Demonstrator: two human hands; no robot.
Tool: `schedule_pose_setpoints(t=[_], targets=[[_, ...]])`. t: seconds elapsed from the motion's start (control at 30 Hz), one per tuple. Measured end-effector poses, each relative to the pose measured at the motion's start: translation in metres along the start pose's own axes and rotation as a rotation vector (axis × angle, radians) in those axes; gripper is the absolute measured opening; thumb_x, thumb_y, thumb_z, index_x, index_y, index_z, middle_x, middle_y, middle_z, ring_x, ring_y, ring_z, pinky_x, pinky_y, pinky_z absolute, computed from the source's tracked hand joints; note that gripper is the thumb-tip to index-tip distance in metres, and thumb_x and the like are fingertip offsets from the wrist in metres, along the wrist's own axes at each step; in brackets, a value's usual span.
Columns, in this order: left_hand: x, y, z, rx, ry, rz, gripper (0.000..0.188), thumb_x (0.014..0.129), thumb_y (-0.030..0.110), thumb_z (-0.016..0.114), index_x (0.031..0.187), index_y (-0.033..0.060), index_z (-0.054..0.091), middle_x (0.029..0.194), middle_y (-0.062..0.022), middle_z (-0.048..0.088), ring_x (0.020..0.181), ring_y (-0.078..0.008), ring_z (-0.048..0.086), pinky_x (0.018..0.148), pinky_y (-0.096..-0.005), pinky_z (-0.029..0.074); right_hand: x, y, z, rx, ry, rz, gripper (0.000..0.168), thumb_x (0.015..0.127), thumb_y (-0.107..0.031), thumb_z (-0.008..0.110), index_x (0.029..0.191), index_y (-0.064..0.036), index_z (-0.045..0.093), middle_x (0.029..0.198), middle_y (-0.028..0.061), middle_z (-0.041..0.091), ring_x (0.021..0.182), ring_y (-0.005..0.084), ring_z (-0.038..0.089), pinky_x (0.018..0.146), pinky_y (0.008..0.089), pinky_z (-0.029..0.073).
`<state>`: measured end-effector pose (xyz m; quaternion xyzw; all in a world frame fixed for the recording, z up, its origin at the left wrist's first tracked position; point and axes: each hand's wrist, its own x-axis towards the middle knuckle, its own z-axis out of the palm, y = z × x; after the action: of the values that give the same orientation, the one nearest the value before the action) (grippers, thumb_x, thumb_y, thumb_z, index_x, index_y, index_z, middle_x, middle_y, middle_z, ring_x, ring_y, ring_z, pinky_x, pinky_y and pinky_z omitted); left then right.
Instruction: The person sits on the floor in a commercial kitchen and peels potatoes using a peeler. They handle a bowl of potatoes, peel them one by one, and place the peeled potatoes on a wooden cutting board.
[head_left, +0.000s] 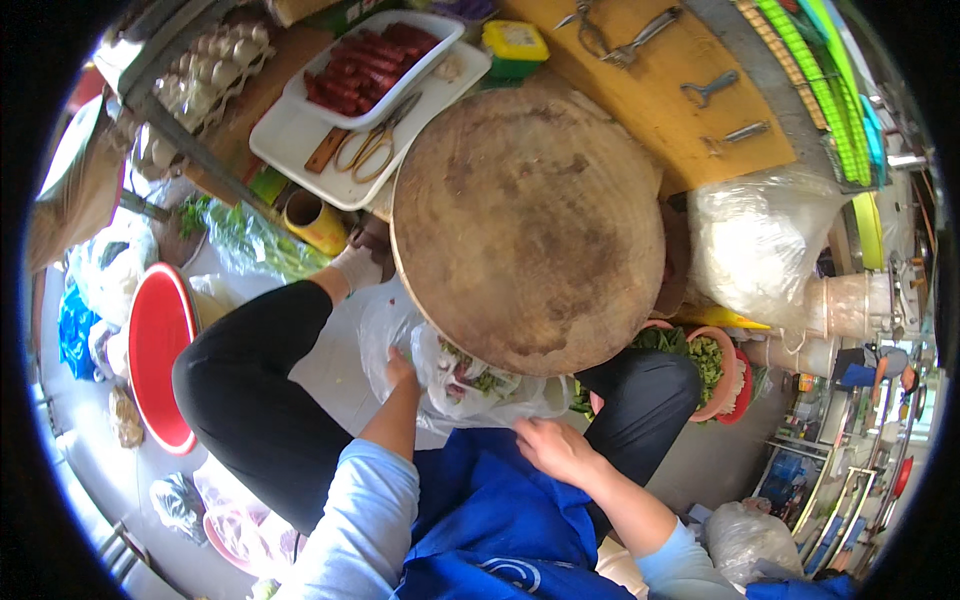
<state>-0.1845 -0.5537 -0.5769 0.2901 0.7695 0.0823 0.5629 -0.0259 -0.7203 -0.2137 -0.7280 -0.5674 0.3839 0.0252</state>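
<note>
A clear plastic bag (442, 416) hangs between my knees, below the near edge of a round wooden chopping block (529, 225). Inside it lie vegetable scraps (469, 379), green and purplish, partly hidden by folds and the block. My left hand (402, 371) grips the bag's plastic at its left side, with part of the fingers hidden. At the near right rim, my right hand (559, 450) has its fingers curled over the bag's edge, just above my blue apron (495, 502). The block's top is stained and scored.
Behind the block stand a white tray (274, 142) with scissors (367, 154) and a tub of dark red meat strips (367, 67). Hand tools, including a peeler (709, 88), lie on a yellow board (660, 127). Vegetable basins (712, 375) sit right, a red basin (161, 360) left. A person (885, 367) is far right.
</note>
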Motion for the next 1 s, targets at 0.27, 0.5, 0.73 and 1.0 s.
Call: schedule_pose_setpoints(t=[0.27,0.5,0.73,1.0], targets=[[-0.041,0.025,-0.021,0.553,-0.131,0.938,0.038,0.08,0.031,0.068,0.113,0.0124,0.073,0.155,-0.0148,0.032,0.138,-0.0414,0.032,0.114,-0.0481,0.029,-0.058,0.023,-0.081,0.737,0.606,0.304,0.023,0.098,-0.023,0.062,0.089,-0.002,0.061,0.063,-0.0003,0.059,0.051,0.0076,0.054,0.048,0.025,0.045],[-0.086,0.01,-0.008,0.998,-0.304,0.467,0.077,0.076,0.044,0.072,0.144,0.0145,0.05,0.165,-0.0071,0.006,0.15,-0.0376,0.006,0.118,-0.0567,0.011,0.008,0.161,-0.129,1.2,0.888,0.472,0.02,0.101,-0.026,0.054,0.095,-0.007,0.053,0.06,-0.0001,0.05,0.045,0.0113,0.049,0.041,0.0303,0.046],[-0.063,0.017,-0.011,0.764,-0.042,0.327,0.078,0.078,0.023,0.063,0.146,-0.0028,0.036,0.16,-0.0079,0.022,0.146,-0.0314,0.021,0.117,-0.0462,0.024,0.065,0.192,-0.161,1.173,0.84,0.403,0.021,0.1,-0.025,0.056,0.092,-0.007,0.05,0.061,0.0008,0.049,0.046,0.0119,0.049,0.04,0.03,0.045],[-0.016,-0.005,-0.019,0.734,0.013,0.46,0.066,0.079,0.02,0.059,0.136,-0.0097,0.047,0.154,-0.0169,0.033,0.142,-0.0339,0.03,0.118,-0.0404,0.025,0.139,0.159,-0.207,1.039,0.502,0.311,0.024,0.1,-0.026,0.058,0.1,-0.003,0.053,0.062,0.0005,0.05,0.047,0.0105,0.049,0.042,0.0294,0.045]])
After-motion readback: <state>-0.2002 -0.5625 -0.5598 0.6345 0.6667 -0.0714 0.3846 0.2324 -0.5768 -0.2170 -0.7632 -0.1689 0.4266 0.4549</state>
